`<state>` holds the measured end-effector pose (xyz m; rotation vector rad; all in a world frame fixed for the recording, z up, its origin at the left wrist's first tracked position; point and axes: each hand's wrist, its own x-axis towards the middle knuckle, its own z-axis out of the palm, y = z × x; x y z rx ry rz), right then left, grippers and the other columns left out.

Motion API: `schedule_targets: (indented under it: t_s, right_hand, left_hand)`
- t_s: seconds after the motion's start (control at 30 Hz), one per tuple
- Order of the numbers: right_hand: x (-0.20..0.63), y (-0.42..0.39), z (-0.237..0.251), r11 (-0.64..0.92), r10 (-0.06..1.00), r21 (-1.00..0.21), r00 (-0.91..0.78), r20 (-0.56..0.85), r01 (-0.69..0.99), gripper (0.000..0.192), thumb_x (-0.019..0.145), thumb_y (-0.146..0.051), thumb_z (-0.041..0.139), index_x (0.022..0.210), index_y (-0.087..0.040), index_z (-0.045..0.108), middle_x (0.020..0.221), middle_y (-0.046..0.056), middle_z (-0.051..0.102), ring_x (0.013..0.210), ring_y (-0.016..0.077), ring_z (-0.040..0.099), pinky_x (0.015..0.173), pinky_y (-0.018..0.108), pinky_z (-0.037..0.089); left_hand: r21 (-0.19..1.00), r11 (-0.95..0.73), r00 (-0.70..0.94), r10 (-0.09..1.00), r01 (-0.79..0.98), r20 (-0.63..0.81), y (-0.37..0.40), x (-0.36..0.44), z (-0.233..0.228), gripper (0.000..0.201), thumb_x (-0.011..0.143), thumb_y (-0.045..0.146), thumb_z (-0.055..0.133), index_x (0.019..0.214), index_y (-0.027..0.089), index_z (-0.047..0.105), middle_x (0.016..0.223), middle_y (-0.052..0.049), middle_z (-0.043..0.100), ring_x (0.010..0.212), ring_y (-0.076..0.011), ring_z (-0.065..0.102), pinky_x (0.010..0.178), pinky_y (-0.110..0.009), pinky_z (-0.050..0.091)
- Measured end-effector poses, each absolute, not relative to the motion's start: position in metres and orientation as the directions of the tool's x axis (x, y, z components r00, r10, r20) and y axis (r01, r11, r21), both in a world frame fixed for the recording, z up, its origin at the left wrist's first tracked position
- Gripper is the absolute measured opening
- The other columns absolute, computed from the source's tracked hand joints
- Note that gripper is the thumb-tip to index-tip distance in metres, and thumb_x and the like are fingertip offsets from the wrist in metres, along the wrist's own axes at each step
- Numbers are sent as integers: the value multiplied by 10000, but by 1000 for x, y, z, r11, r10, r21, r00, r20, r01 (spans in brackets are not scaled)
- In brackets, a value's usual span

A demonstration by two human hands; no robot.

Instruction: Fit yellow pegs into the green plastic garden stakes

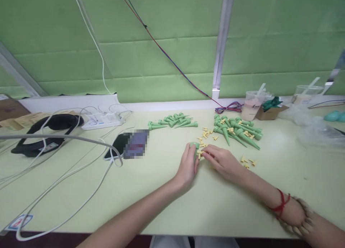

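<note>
My left hand (185, 168) is wrapped round a green plastic spike (194, 145), its wide cap end up. My right hand (225, 162) pinches a small yellow plastic peg (199, 154) beside the spike's cap; whether the two touch I cannot tell. Several loose yellow pegs (205, 133) lie just beyond my hands, and a few more yellow pegs (246, 162) lie to the right of my right hand. Behind it sits a heap of green spikes (237, 128) with yellow pegs among them. A smaller group of green spikes (175, 120) lies farther left.
Two phones, one dark (115, 147) and one pixelated (136, 143), lie left of my hands. White cables (91, 194) loop across the left side near a power strip (102, 120) and a black headband (51, 133). A drink cup (250, 106), small box (269, 112) and plastic bag (309, 129) stand right.
</note>
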<state>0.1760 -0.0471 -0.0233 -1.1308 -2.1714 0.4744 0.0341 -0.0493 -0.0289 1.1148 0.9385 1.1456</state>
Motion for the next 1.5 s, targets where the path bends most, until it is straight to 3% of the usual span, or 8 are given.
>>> schedule_targets:
  t_s: [0.2, 0.4, 0.67, 0.87, 1.07, 1.23, 1.37, 1.5]
  right_hand:
    - [174, -41, -30, 426, 886, -806, -372, 278, 412, 374, 903, -437, 344, 680, -181, 502, 660, 0, 506, 656, 129, 467, 639, 257, 373]
    - [172, -40, -34, -102, 840, -995, -536, -79, -12, 424, 847, -573, 345, 655, -195, 365, 576, -63, 265, 510, 94, 368, 556, 241, 366]
    - [175, -47, -26, 488, 870, -666, -380, 315, 564, 302, 916, -380, 340, 689, -195, 414, 649, -19, 444, 596, 124, 401, 575, 251, 304]
    - [173, -51, -29, 519, 853, -685, -370, 369, 512, 310, 920, -340, 337, 658, -191, 411, 643, -13, 432, 611, 125, 414, 591, 252, 317]
    - [167, -54, -28, 92, 893, -996, -442, 82, 0, 379, 866, -461, 424, 612, -182, 381, 579, -36, 374, 559, 105, 415, 580, 250, 329]
    - [164, -52, -24, -418, 778, -877, -593, -210, -238, 373, 798, -486, 508, 649, -194, 331, 574, -69, 259, 476, 72, 322, 519, 227, 326]
    - [165, -54, -28, 1, 913, -990, -404, -56, 141, 397, 855, -519, 362, 620, -202, 320, 544, -50, 302, 480, 104, 345, 523, 251, 316]
    - [172, -53, -29, 443, 896, -615, -294, 333, 653, 291, 896, -403, 349, 698, -199, 408, 614, -11, 455, 538, 124, 394, 548, 252, 279]
  left_hand:
    - [989, -106, 256, 958, -106, 130, -49, 29, -31, 298, 850, 502, 380, 950, 224, 415, 533, 86, 321, 392, -53, 221, 398, -189, 180]
    - [967, -253, 335, 914, 35, 227, -47, 24, -29, 342, 860, 489, 362, 1039, 203, 423, 491, 88, 268, 430, -80, 260, 430, -204, 191]
    - [989, -102, 300, 945, -103, 129, -43, 30, -28, 334, 881, 508, 276, 916, 204, 409, 473, 98, 221, 348, -62, 186, 356, -197, 155]
    - [982, -189, 341, 922, -14, 183, -47, 27, -31, 325, 888, 500, 260, 1009, 226, 387, 510, 85, 202, 415, -76, 204, 408, -203, 173]
    - [897, -393, 352, 884, 204, 307, -42, 17, -40, 354, 903, 469, 225, 1114, 217, 357, 493, 83, 269, 447, -98, 277, 472, -226, 223]
    - [846, -453, 394, 858, 281, 329, -39, 13, -41, 359, 898, 465, 265, 1142, 214, 345, 498, 85, 296, 442, -99, 290, 492, -235, 239]
    - [951, -291, 359, 903, 101, 238, -40, 21, -36, 361, 887, 496, 271, 1070, 210, 394, 470, 95, 258, 403, -83, 260, 440, -211, 223]
    - [994, -44, 370, 926, -100, 78, -40, 30, -35, 386, 876, 539, 243, 872, 200, 429, 380, 110, 225, 309, -69, 173, 340, -194, 152]
